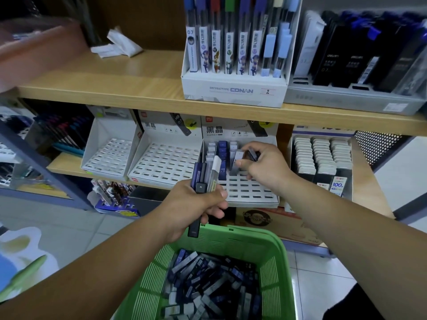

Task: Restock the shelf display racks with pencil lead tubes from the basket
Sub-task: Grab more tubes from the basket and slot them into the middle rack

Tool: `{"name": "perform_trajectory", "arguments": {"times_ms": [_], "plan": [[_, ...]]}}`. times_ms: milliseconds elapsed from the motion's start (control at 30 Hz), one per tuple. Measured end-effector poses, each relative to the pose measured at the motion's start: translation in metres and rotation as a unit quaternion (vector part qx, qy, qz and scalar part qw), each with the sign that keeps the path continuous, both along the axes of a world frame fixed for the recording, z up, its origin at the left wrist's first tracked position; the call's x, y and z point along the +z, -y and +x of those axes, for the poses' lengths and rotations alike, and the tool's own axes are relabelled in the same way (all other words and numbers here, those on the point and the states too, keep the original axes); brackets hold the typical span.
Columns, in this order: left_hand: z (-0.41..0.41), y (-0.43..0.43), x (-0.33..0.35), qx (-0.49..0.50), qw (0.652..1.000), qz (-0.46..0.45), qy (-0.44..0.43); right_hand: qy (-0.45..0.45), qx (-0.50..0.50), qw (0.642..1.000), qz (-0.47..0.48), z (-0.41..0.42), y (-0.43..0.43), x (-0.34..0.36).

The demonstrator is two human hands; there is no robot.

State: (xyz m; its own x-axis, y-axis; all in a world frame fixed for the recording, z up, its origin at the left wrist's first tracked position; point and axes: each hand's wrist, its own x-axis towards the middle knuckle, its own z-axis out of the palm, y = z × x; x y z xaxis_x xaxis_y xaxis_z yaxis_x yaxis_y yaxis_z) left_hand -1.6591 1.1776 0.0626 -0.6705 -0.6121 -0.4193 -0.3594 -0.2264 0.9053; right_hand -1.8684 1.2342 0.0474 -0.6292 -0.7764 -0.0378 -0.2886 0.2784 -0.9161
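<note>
In the head view, the left hand (196, 204) is curled round a small bundle of pencil lead tubes (204, 175), dark ones and a clear one with a white cap, held upright just in front of the display rack (245, 189). The right hand (265, 166) reaches into the rack, thumb and fingers pinching a pale grey tube (238, 161) that stands tilted over the slots. A second, dark tube (253, 155) is caught between its fingers. This white slotted rack sits on the lower shelf (62, 167); only its back-left rows hold tubes, blue and pale, and the front slots are bare. To its left stand two more slotted racks (161, 162), with open slots. To its right is a rack of white-capped tubes (321, 155) packed in three columns. Below the hands is the green basket (273, 247), with a heap of loose lead tubes (208, 287), dark blue, black and grey, lying crosswise in it. On the wooden upper shelf (115, 72) are a white Conan display box (233, 93) filled with upright tubes, a grey tray (346, 99) of black packs beside it on the right, and crumpled white paper (117, 46) further left. A cardboard box (272, 220) sits under the lower shelf, behind the basket.
</note>
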Motion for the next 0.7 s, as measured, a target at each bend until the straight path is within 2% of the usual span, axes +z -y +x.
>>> {"name": "perform_trajectory", "arguments": {"times_ms": [167,367,500,533,600,700], "plan": [[0.0,0.005,-0.003,-0.001,1.0,-0.013,-0.003,-0.098,0.017,0.994,0.05,0.001,0.005,-0.008],[0.003,0.011,-0.003,0.006,1.0,-0.014,-0.001,-0.026,-0.028,0.998,0.051,0.004,0.004,-0.008],[0.003,0.009,-0.002,-0.002,1.0,-0.014,-0.007,-0.022,-0.042,0.999,0.021,0.011,-0.003,0.012],[0.002,0.009,-0.001,-0.008,1.0,-0.015,-0.006,0.016,-0.038,0.999,0.011,0.015,-0.005,0.019],[0.0,0.007,0.001,-0.018,1.0,-0.017,-0.004,0.164,-0.001,0.986,0.005,0.022,-0.011,0.032],[-0.003,0.006,0.001,-0.014,1.0,-0.017,-0.015,0.367,0.07,0.927,0.021,0.029,-0.021,0.047]]}}
